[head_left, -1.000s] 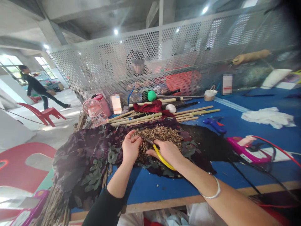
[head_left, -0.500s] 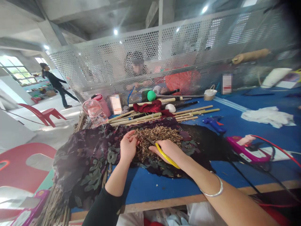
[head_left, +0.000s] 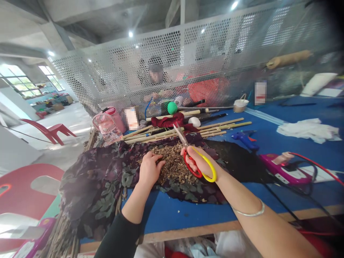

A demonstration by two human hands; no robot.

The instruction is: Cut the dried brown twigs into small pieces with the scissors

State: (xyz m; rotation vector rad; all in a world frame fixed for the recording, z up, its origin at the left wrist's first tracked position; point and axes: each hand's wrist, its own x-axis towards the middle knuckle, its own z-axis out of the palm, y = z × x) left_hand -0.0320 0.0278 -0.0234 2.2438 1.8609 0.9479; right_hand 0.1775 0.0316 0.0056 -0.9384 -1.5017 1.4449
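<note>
A heap of brown chopped plant bits [head_left: 176, 161] lies on a dark floral cloth [head_left: 102, 179] spread over the blue table [head_left: 172, 215]. My left hand [head_left: 149, 171] rests on the left edge of the heap, fingers curled into the bits. My right hand [head_left: 200, 163] is raised just right of the heap and grips scissors [head_left: 192, 154] with red and yellow handles. The blades are closed and point up and away from me.
Bamboo sticks [head_left: 188, 130], a red cloth [head_left: 168, 122], a green ball [head_left: 172, 108] and a pink bottle [head_left: 109, 123] lie behind the heap. A blue glue gun [head_left: 245, 139], a pink tool with cables [head_left: 282, 166] and white cloth [head_left: 309, 129] sit right. A person sits behind the mesh screen [head_left: 188, 53].
My right hand lifted the scissors off the heap and turned them upright, so both handles show. My left hand moved slightly onto the heap's edge. The walking person at far left has left view.
</note>
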